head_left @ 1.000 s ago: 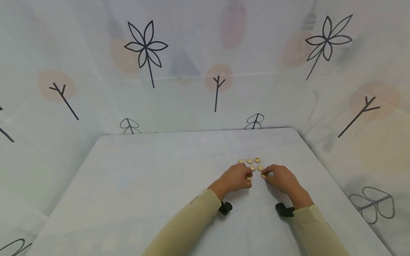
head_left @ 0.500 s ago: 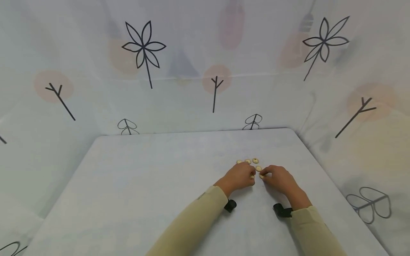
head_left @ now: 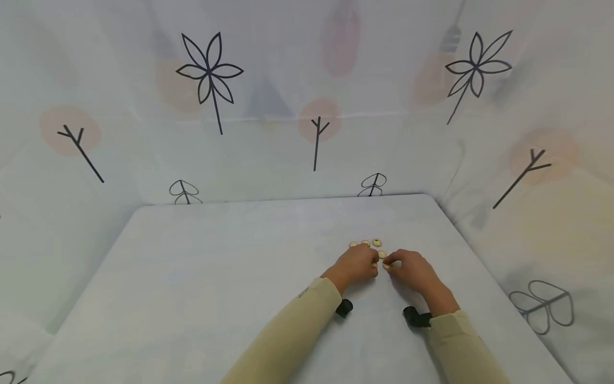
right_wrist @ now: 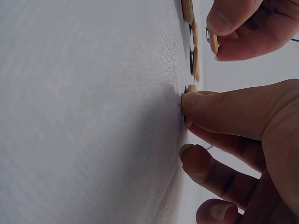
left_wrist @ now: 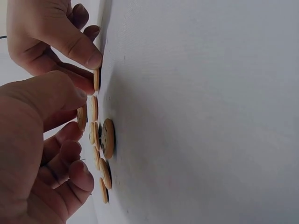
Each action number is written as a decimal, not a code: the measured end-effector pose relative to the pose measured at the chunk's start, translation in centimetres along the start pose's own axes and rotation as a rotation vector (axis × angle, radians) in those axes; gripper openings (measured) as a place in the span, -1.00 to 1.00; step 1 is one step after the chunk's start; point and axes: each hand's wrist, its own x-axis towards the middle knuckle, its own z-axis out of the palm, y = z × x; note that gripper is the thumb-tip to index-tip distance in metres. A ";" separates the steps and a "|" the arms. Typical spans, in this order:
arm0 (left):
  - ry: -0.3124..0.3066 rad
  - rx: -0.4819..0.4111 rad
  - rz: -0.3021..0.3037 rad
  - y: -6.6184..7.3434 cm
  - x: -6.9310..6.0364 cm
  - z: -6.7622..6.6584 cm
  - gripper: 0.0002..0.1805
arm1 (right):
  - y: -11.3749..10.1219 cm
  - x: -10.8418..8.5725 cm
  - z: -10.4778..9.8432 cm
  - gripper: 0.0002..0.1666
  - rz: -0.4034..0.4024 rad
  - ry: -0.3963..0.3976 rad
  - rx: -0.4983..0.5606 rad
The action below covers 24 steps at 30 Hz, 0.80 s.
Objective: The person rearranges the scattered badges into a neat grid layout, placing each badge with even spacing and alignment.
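In the head view my left hand (head_left: 357, 265) hovers at the left side of a small group of round wooden discs. Its thumb and finger pinch one wooden disc (left_wrist: 81, 117), tilted on edge and raised off the cloth; a thin metal-looking part shows on its back in the right wrist view. My right hand (head_left: 414, 271) pinches another wooden disc (left_wrist: 96, 80) lying at the near end of the group, thumb on its top edge. A nearer disc (left_wrist: 108, 139) carries dark printed lines, too oblique to make out. The left hand hides part of the group.
A back row of discs (head_left: 377, 242) and one more disc (head_left: 382, 254) lie just beyond both hands. White cloth (head_left: 216, 277) covers the table, and patterned fabric (head_left: 268, 160) rises behind its far edge. A black wrist camera (head_left: 344, 308) hangs under the left cuff.
My left hand has moved right, closer to the right hand, with its disc, and now covers one disc that was visible. The right hand keeps its pinch. The head view has shifted slightly.
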 end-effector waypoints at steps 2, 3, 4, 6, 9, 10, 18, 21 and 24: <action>0.002 -0.006 0.001 0.2 0.2 0.2 -0.81 | 0.1 0.0 0.0 -0.75 -0.003 0.004 -0.002; 0.002 -0.008 0.002 0.3 0.3 0.2 -0.82 | 0.1 0.0 0.0 -0.75 0.001 0.008 -0.001; 0.004 -0.007 0.006 0.4 0.4 0.2 -0.83 | 0.2 -0.1 0.0 -0.75 -0.002 0.010 -0.002; 0.005 0.002 0.013 0.5 0.6 0.3 -0.85 | 0.3 -0.1 0.1 -0.75 -0.010 0.014 0.000; 0.000 0.020 0.014 0.7 0.9 0.3 -0.85 | 0.3 -0.1 0.2 -0.74 -0.005 0.013 0.013; -0.002 0.027 0.014 0.7 1.0 0.4 -0.84 | 0.3 -0.1 0.2 -0.74 -0.005 0.011 0.014; -0.015 0.045 -0.015 0.9 1.4 0.8 -0.89 | 0.4 0.1 0.5 -0.75 -0.010 0.033 0.007; -0.019 0.053 -0.021 0.9 1.4 0.9 -0.92 | 0.5 0.1 0.5 -0.75 -0.015 0.040 0.004; -0.025 0.060 -0.016 0.9 1.5 0.9 -0.91 | 0.4 0.0 0.4 -0.75 -0.006 0.040 0.006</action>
